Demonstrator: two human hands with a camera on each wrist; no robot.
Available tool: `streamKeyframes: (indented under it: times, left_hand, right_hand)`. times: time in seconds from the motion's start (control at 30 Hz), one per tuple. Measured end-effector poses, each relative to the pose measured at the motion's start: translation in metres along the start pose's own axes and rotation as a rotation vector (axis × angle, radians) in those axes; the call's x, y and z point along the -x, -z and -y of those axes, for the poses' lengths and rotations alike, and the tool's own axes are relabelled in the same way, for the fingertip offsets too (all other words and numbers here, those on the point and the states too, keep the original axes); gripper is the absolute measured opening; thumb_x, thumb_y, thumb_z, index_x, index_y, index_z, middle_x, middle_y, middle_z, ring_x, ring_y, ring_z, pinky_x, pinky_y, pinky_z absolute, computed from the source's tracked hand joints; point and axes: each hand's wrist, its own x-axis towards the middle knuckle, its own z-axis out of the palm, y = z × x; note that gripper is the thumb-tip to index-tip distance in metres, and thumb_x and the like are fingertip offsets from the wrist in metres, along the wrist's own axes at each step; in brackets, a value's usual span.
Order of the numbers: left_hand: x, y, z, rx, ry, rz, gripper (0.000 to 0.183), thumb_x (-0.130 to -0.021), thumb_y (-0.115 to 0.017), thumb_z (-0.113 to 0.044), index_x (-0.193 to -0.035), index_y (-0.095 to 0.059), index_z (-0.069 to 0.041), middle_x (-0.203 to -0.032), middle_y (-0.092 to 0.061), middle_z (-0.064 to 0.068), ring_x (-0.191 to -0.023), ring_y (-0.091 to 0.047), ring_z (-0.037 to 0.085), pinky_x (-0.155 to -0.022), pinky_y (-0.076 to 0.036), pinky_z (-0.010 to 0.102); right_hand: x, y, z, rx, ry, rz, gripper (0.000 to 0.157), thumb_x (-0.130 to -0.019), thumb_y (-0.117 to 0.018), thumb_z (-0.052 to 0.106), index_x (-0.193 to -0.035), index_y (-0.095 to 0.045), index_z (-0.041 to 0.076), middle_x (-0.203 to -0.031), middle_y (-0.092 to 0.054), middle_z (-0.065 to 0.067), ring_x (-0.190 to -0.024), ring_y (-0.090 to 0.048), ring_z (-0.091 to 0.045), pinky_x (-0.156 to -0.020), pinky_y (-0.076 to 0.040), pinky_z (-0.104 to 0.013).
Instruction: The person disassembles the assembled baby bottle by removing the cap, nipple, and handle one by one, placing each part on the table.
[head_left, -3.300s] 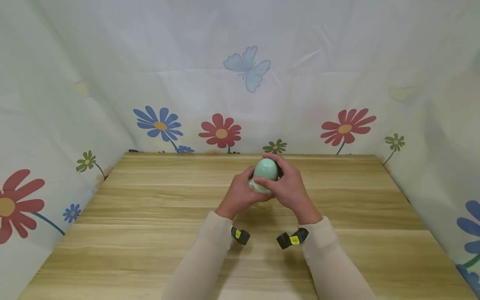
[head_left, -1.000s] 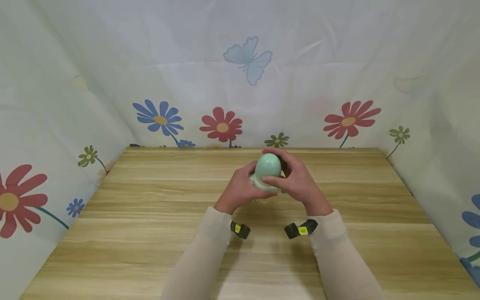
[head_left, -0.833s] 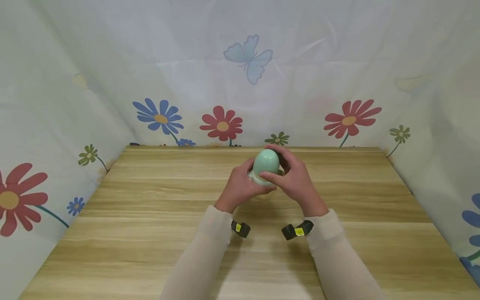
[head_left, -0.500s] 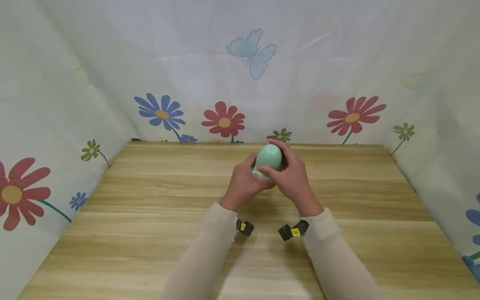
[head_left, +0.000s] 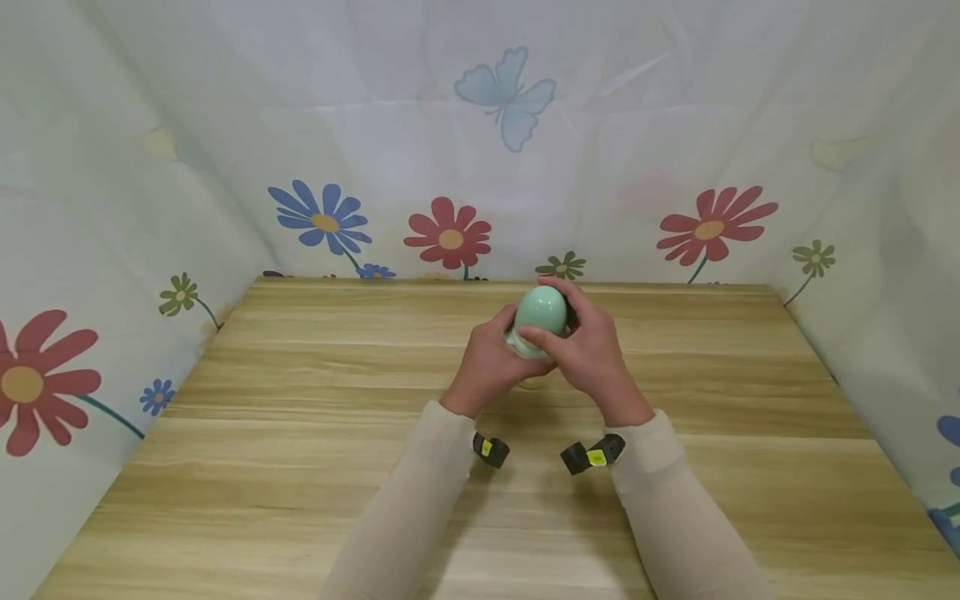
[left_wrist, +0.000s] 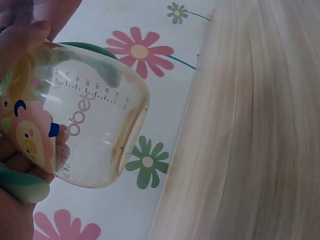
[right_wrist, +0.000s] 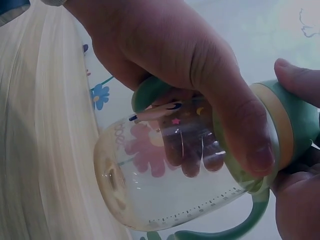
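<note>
A clear baby bottle (left_wrist: 95, 115) with measuring marks, a cartoon lion and green side handles (right_wrist: 250, 217) is held tilted above the table. My left hand (head_left: 489, 360) grips its body just below the collar, thumb on the near side and fingers showing through the clear wall in the right wrist view. My right hand (head_left: 594, 354) holds the glossy mint-green domed cap (head_left: 542, 308), thumb in front and fingers round the far side. Cap and bottle are together at a pale collar (right_wrist: 275, 127). The bottle's body is mostly hidden behind the hands in the head view.
Both hands are over the far middle part of a wood-grain table (head_left: 300, 467). A white curtain (head_left: 375, 100) printed with flowers and a butterfly stands at its back and sides. Black wrist cameras (head_left: 577, 458) sit below each hand.
Both hands keep their hold on the bottle and cap. The right wrist has swung slightly out and back in around the cap. The head view has tilted down a little.
</note>
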Motion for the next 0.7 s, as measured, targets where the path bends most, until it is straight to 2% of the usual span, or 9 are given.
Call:
streamKeyframes:
  times: [0.43,0.7]
  left_hand:
    - [0.0,0.003,0.0,0.034,0.016,0.051,0.073,-0.069,-0.085,-0.046,-0.133,-0.052,-0.028,-0.125,-0.062,-0.01,-0.111,-0.06,0.01,-0.096,-0.052,0.036]
    - [0.0,0.003,0.0,0.068,0.043,0.084,0.073,-0.068,-0.086,-0.044,-0.132,-0.054,-0.028,-0.123,-0.063,-0.011,-0.11,-0.059,0.011,-0.096,-0.051,0.037]
  right_hand:
    - [-0.001,0.008,0.002,-0.047,-0.019,0.069,0.06,-0.081,-0.08,0.023,-0.135,-0.053,0.02,-0.128,-0.057,-0.006,-0.109,-0.06,-0.024,-0.094,-0.052,-0.046]
    - [-0.001,0.012,0.0,-0.088,-0.011,0.103,0.06,-0.081,-0.079,0.019,-0.135,-0.053,0.02,-0.132,-0.055,-0.006,-0.111,-0.058,-0.023,-0.098,-0.05,-0.046]
